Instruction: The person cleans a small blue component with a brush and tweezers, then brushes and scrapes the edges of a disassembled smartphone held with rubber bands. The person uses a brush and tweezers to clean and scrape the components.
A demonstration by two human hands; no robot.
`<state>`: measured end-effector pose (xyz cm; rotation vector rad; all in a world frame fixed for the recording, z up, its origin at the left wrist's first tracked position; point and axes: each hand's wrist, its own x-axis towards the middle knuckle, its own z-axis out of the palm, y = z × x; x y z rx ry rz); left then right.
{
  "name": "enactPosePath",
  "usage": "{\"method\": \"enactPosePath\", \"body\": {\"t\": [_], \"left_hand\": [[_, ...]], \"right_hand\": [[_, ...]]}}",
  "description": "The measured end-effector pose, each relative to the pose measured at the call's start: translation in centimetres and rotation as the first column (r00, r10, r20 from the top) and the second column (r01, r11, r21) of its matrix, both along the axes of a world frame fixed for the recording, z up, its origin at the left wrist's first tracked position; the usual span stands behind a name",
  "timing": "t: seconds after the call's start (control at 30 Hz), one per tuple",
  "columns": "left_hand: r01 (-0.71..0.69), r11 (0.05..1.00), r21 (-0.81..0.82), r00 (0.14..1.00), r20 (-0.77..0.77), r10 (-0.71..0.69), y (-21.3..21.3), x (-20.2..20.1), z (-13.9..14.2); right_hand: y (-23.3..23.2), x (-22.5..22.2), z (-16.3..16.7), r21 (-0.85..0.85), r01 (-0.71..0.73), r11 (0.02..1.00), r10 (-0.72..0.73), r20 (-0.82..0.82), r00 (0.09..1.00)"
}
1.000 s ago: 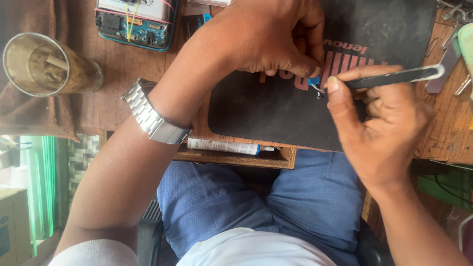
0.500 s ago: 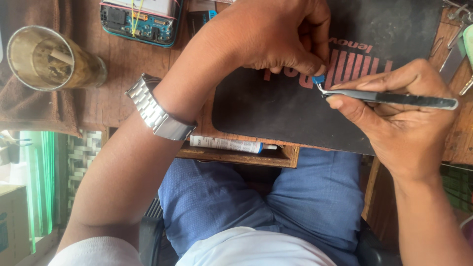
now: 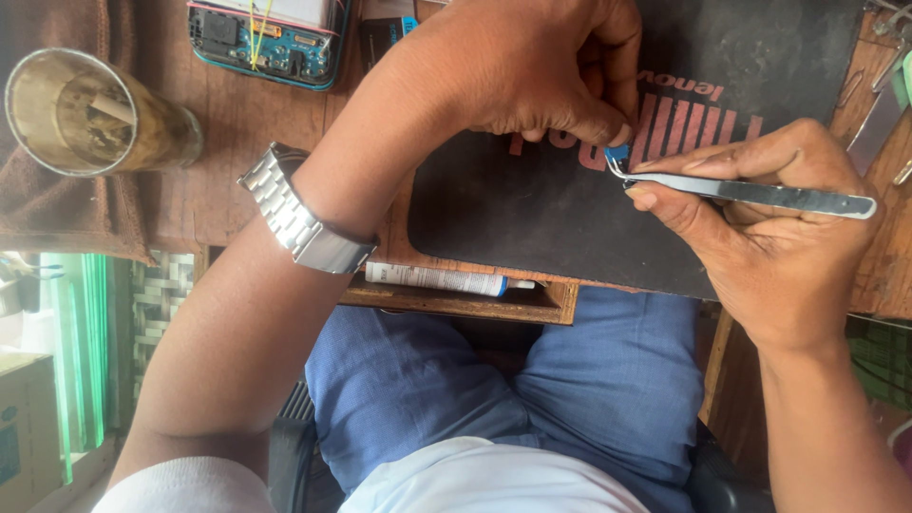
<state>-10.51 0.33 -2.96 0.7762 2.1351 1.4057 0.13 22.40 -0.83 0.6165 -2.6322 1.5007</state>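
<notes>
Small blue part (image 3: 617,152): sits on the dark mat (image 3: 532,218), near the mat's upper centre, just beside the red stripes printed there. Part is tiny; its kind cannot be told.

Left hand (image 3: 532,66): fingers curled tight, thumb and forefinger tip pinching the blue part from above. Knuckles bunched; other fingers folded under the palm. Silver watch (image 3: 304,223) on the wrist, left of the mat.

Right hand (image 3: 760,228): fingers clamped around metal tweezers (image 3: 750,193), thumb below, forefinger on top, approx. mid-shaft. Tweezers lie nearly level, curved tip touching the blue part at its lower edge; rear end pointing off to the mat's right side.

Mat rests on the wooden table (image 3: 237,133), front edge overhanging toward the person's lap.

White tube w/ blue cap (image 3: 442,278): lying flat in a shallow ledge just below the mat's front-left edge.

Opened phone w/ exposed circuit board (image 3: 266,33): on the table, upper left of the mat.

Brass-coloured cup (image 3: 90,114): far left of the mat, on a brown cloth (image 3: 57,209).
</notes>
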Motion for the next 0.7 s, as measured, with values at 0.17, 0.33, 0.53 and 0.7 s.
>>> {"method": "enactPosePath", "body": {"t": [0.17,0.33,0.53,0.7], "left_hand": [[0.01,1.0,0.004,1.0,0.028,-0.01,0.12,-0.09,0.09],[-0.001,1.0,0.016,1.0,0.001,0.001,-0.08,0.0,0.09],[0.012,1.0,0.011,0.999,0.048,-0.012,0.02,-0.1,-0.07],[0.008,1.0,0.024,1.0,0.006,-0.008,-0.17,-0.1,-0.05]], "right_hand": [[-0.13,0.11,-0.06,0.016,0.009,1.0,-0.009,0.001,1.0],[-0.14,0.14,0.06,0.019,0.013,1.0,-0.013,-0.006,1.0],[-0.19,0.16,0.06,0.09,0.013,0.996,-0.01,-0.041,0.999],[-0.11,0.02,-0.09,-0.072,-0.002,0.997,0.004,0.03,1.0]]}}
